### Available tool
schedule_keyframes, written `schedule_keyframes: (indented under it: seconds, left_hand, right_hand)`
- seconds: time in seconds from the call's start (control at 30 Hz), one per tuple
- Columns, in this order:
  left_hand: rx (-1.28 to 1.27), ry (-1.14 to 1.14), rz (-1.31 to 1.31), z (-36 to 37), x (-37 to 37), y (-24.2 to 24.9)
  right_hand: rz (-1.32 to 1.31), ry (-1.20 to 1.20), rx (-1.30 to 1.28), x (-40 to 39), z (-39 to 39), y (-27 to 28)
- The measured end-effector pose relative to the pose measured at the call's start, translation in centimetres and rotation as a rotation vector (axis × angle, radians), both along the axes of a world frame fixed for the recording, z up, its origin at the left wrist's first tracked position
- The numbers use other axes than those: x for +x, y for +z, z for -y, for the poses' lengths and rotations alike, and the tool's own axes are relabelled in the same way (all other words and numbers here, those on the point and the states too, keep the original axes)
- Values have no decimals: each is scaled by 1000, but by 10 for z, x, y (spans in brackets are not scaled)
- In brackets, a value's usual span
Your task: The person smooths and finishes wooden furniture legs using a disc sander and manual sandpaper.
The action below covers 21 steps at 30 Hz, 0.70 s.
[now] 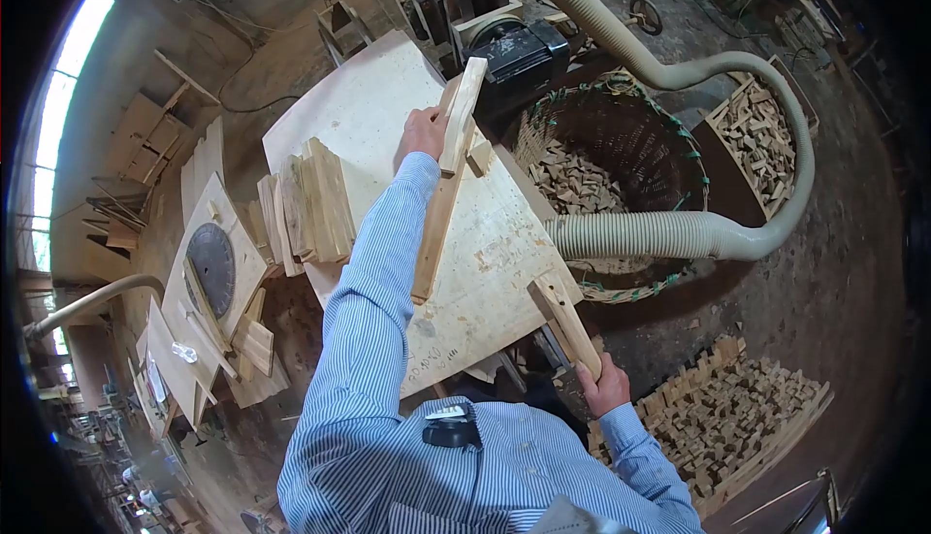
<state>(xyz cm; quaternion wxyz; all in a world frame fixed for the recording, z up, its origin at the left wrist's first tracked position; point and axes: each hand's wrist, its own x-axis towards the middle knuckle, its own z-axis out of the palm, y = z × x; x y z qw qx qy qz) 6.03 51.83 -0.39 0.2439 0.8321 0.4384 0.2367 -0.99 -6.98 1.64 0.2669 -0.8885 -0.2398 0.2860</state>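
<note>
My left hand [424, 134] reaches across a pale worktable [495, 253] and grips the side of a light wooden strip [465, 107]. The strip lies against a longer, browner wooden board [436, 238], and a small wood block [479, 158] sits beside them. At the table's near right corner, my right hand [605, 386] is closed around the lower end of a wooden bar [570, 328]. Dark holes show near the bar's upper end. Several wooden slats [315, 202] are stacked on the table's left side, left of my forearm.
A dark motor [519, 52] stands beyond the table. A ribbed hose [659, 235] crosses a wicker basket [669, 151] of wood offcuts. More offcuts fill a box [756, 141] and a pile [732, 413] at right. A circular saw blade [209, 267] shows on another table.
</note>
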Motion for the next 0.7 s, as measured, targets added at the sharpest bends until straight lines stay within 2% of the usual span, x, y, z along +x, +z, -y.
schedule_keyframes:
  seconds: [0.17,0.43,0.63,0.7]
  left_hand:
    - [48,-19,43,-12,3,-16]
    - [206,-51,51,-31,11,-33]
    - [146,-65,71,-24,3,-27]
    - [119,-85,73,-23,1,-21]
  right_hand:
    - [100,1,88,-2,2,-23]
    - [50,-17,82,1,-2,-21]
    - [69,-3,83,-1,0,-17]
    - [-18,-33,66,0,0,-12]
